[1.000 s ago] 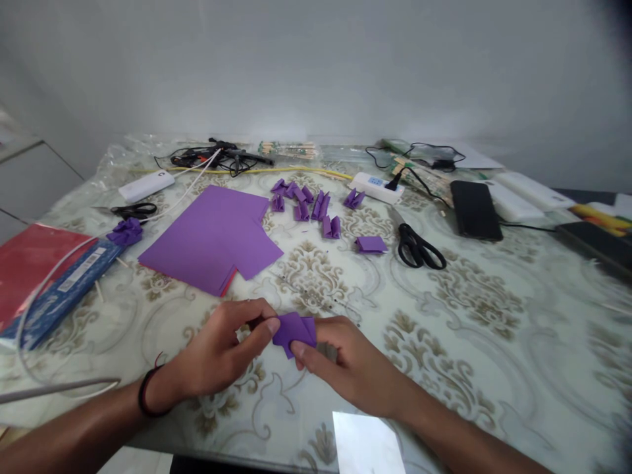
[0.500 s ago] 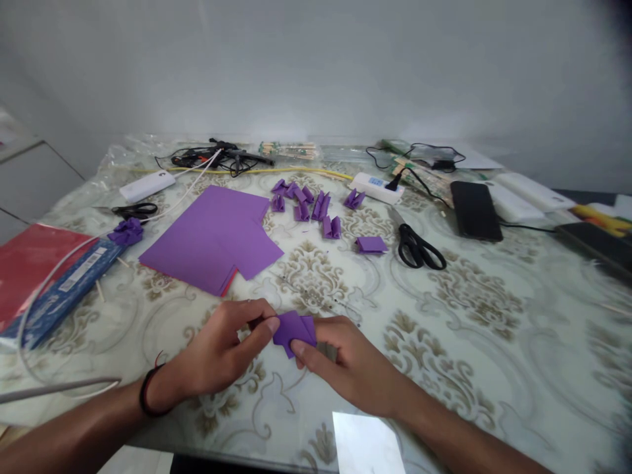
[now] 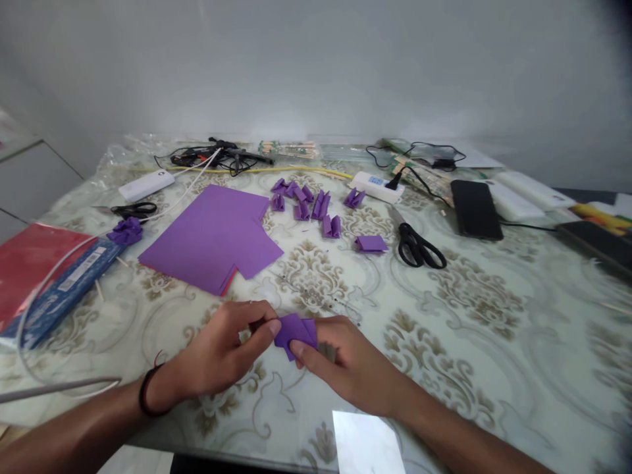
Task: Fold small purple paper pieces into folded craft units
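Note:
A small folded purple paper is held between my two hands above the patterned table. My left hand pinches its left corner between thumb and forefinger. My right hand grips its right side, the thumb lying on top and the other fingers partly hidden beneath. Beyond my hands, larger purple sheets lie overlapping, with a red edge showing under one corner. Several folded purple pieces are grouped farther back, and a flat folded one lies nearer the black scissors.
At the left are a red packet, a blue package and crumpled purple paper. A power strip and cables run along the back. A black phone lies at the right. White paper rests near the front edge.
The folded paper has shifted and tilted very slightly between my fingers. Both hands keep nearly the same place and hold.

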A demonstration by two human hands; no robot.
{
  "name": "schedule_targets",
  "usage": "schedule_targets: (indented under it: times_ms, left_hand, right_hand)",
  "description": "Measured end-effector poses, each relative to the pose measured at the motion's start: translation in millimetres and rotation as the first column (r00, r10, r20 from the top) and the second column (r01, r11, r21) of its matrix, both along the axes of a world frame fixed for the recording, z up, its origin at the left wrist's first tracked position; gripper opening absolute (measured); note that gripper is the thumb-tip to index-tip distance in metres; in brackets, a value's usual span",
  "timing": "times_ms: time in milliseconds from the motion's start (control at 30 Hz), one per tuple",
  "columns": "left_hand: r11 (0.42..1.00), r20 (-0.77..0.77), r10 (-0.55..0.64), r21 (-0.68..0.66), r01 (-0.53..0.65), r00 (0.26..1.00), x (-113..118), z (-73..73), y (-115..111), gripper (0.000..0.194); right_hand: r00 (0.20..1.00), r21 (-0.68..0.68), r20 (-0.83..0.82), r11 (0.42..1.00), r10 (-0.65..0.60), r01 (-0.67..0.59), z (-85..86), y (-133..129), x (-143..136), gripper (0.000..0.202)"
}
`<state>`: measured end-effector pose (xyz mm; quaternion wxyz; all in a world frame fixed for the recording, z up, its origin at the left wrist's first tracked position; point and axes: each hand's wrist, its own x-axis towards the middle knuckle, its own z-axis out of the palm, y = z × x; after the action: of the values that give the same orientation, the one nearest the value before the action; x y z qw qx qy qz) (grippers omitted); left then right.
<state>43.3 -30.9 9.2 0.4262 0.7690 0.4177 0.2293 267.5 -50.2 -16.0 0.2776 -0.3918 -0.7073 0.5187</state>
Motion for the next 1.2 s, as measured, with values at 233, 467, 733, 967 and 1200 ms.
schedule_targets:
  times_ms: [233, 467, 733, 967, 1200]
  left_hand:
    - [1.0, -0.014, -0.009, -0.014, 0.009, 1.0, 0.1, 0.4, 0.3, 0.032]
    - [0.999, -0.026, -0.001, -0.042, 0.0, 1.0, 0.8, 1.3, 0.1, 0.032]
    - [0.999, -0.013, -0.018, -0.037, 0.018, 1.0, 1.3, 2.3, 0.8, 0.03]
    - [0.998, -0.015, -0.044, -0.048, 0.043, 0.999, 0.3, 0.3, -0.2, 0.029]
    - [0.998, -0.052, -0.059, -0.005, 0.059, 0.997, -0.5, -0.8, -0.6, 0.033]
  right_hand:
    - [0.999, 0.028, 0.039, 1.0, 0.004, -0.005, -0.8, -1.1, -0.1, 0.032]
    - [0.998, 0.057, 0.069, 0.998, 0.015, -0.019, -1.6, -2.0, -0.4, 0.035]
    - [0.997, 0.052, 0.074, 0.998, 0.02, -0.024, -0.3, -0.7, -0.1, 0.036]
    - [0.996, 0.052, 0.085, 0.998, 0.019, -0.024, 1.2, -1.0, -0.2, 0.034]
    - [0.997, 0.054, 0.068, 0.998, 0.026, -0.029, 4.7, -1.4, 0.6, 0.031]
